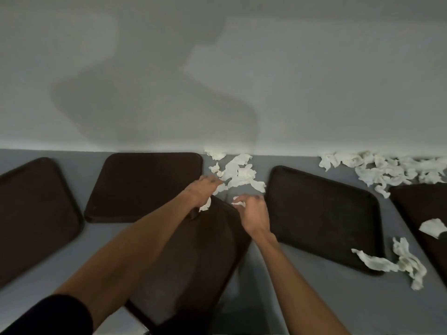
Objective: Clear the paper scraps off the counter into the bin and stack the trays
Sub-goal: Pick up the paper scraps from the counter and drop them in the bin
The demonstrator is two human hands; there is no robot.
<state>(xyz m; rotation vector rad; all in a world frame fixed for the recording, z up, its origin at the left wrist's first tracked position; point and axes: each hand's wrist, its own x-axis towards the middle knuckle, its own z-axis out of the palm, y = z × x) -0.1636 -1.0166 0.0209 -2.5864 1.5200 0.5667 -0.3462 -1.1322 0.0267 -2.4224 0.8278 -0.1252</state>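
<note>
Several dark brown trays lie on the grey counter (101,234). Under my forearms sits the nearest tray (193,262), at an angle. My left hand (202,192) reaches over its far corner, its fingers curled round a white paper scrap (205,206). Just to the right, my right hand (251,211) pinches another small scrap (238,203). A loose cluster of white scraps (238,172) lies right beyond both hands, by the wall.
Other trays: far left (31,213), back centre (145,184), right (321,216), far right edge (425,209) with a scrap on it. A long heap of scraps (387,170) lines the wall at right; more scraps (408,262) lie near the right tray's front corner. No bin in view.
</note>
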